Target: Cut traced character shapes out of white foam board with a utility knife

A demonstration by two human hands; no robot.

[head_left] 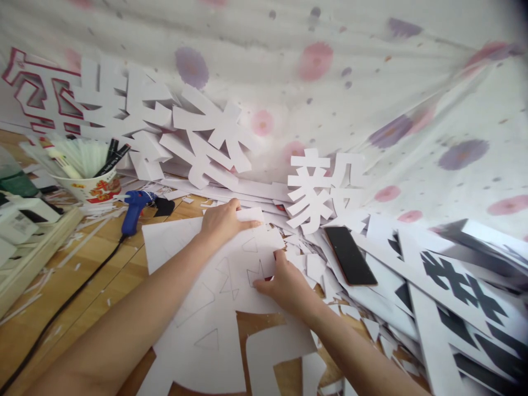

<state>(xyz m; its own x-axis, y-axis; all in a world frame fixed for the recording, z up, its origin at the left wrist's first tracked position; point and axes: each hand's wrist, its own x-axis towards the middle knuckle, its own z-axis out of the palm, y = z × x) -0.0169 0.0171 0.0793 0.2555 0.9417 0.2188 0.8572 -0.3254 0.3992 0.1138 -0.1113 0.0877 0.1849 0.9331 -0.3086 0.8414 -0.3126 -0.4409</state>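
Two bare hands touch one pencil-marked white paper sheet (198,308). The left hand (220,223), palm down at its upper edge, is half curled, thumb stretched right beside a small white flap (251,215); whether it grips cannot be told. The right hand (289,283), reaching in from the right, is partly open, thumb and forefinger spread on the sheet. One smartphone (350,256) lies right of the right hand; one blue glue gun (135,210) lies left of the left hand
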